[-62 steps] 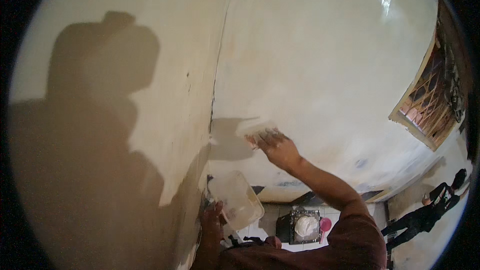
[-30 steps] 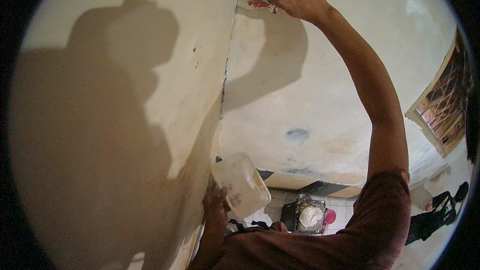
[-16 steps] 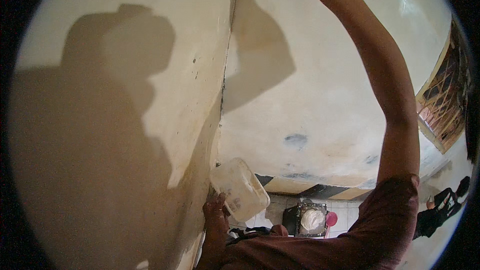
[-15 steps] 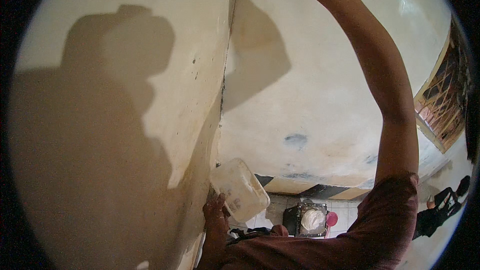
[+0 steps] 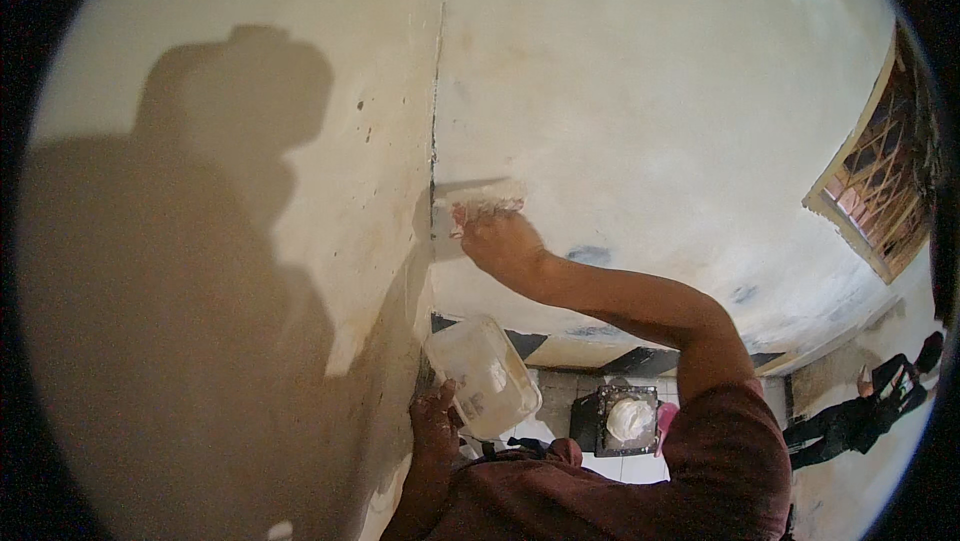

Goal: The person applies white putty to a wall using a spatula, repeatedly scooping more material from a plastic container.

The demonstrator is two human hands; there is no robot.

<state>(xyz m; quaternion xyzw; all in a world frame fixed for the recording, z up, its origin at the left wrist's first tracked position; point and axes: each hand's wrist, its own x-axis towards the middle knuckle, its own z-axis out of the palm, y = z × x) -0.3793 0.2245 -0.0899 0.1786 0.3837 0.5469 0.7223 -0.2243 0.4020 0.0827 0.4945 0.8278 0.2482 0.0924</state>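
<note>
From here, the right hand (image 5: pixel 500 239) pinches a flat pale spreader (image 5: pixel 490 197) by the left edge of the wall (image 5: pixel 640 121); the left hand (image 5: pixel 433 414) clasps a translucent tub (image 5: pixel 484 366) near the wall's lower left corner. Most of the wall seems coated, though dark patches (image 5: pixel 590 256) remain. The right arm (image 5: pixel 640 299), stretched overhead half a second earlier, now bends lower.

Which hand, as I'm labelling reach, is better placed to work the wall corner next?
Likely the right hand: it holds a flat tool at the wall near the corner; the left hand, lower, holds a plastic container.
</note>
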